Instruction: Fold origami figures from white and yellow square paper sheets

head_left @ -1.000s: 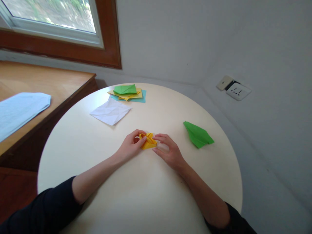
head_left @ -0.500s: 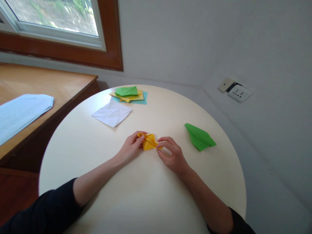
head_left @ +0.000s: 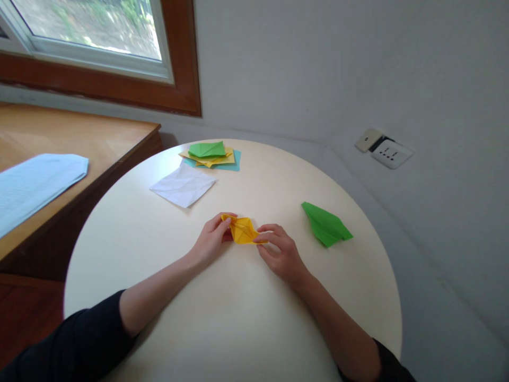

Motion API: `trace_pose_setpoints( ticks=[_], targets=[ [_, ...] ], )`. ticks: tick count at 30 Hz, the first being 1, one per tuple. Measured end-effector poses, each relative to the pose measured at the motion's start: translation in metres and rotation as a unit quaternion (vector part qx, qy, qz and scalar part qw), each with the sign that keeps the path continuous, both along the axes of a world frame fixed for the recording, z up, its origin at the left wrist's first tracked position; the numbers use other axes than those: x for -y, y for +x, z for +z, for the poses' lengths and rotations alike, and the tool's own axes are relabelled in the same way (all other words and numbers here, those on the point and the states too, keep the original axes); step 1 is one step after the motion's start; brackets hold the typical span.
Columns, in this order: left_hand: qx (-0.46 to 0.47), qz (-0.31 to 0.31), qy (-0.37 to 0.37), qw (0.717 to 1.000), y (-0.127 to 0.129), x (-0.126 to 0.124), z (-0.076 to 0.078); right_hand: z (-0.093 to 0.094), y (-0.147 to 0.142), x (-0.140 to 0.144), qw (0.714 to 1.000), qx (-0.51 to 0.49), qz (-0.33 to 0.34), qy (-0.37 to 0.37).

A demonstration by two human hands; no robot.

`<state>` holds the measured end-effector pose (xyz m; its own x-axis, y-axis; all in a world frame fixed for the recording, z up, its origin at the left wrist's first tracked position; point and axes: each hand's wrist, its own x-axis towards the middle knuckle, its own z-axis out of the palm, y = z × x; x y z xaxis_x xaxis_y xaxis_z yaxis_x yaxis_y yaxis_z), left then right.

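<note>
Yellow folded paper (head_left: 243, 231): right about at the middle of the round white table (head_left: 222, 318), creases showing.
Left hand (head_left: 210, 233): thumb and fingers pinched on the paper's left corner.
Right hand (head_left: 281, 250): likewise pinched, on its right tip.
Green folded paper (head_left: 326, 225): over near the table's right edge.
White creased sheet (head_left: 183, 184): left of the table's middle, farther back.
Coloured paper stack (head_left: 207, 150): by the table's far edge.

On a round white bench (head_left: 234, 318), a creased white sheet (head_left: 183, 184) is lying near a stack of coloured papers (head_left: 207, 150); a folded green paper (head_left: 326, 225) is resting at right. Beyond, a wall socket (head_left: 392, 154) and a brown-framed window (head_left: 95, 26) are showing.
</note>
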<state>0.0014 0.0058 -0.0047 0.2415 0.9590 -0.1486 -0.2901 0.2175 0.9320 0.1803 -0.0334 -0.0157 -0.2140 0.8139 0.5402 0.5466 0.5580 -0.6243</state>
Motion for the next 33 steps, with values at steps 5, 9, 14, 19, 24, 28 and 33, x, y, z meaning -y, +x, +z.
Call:
trace_pose_setpoints(
  ticks=[5,9,14,19,24,28,33],
  targets=[
    [0.016,0.011,-0.016,1.0,0.0,-0.0003,0.0001,-0.0045,0.0014,-0.0001,1.0,-0.003,0.019,-0.014],
    [0.035,0.027,-0.039,0.998,-0.0002,-0.0012,0.0008,-0.0037,0.0014,0.0008,1.0,-0.001,0.018,-0.023],
    [0.045,0.037,-0.056,0.997,0.0003,-0.0011,0.0039,-0.0016,0.0004,0.0003,1.0,-0.002,0.015,-0.014],
    [0.062,0.046,-0.063,0.995,0.0007,-0.0012,0.0041,0.0008,0.0001,-0.0001,1.0,0.01,0.003,0.001],
    [0.069,0.048,-0.067,0.994,0.0002,-0.0013,0.0036,0.0007,-0.0001,0.0007,1.0,0.011,0.002,0.001],
    [0.07,0.048,-0.069,0.994,0.0001,-0.0013,0.0042,0.0011,0.0002,0.0008,1.0,0.004,-0.004,0.014],
    [0.074,0.028,-0.072,0.994,0.0006,-0.0009,0.0049,0.0034,-0.0002,0.0002,0.999,-0.004,-0.014,0.031]
  ],
)
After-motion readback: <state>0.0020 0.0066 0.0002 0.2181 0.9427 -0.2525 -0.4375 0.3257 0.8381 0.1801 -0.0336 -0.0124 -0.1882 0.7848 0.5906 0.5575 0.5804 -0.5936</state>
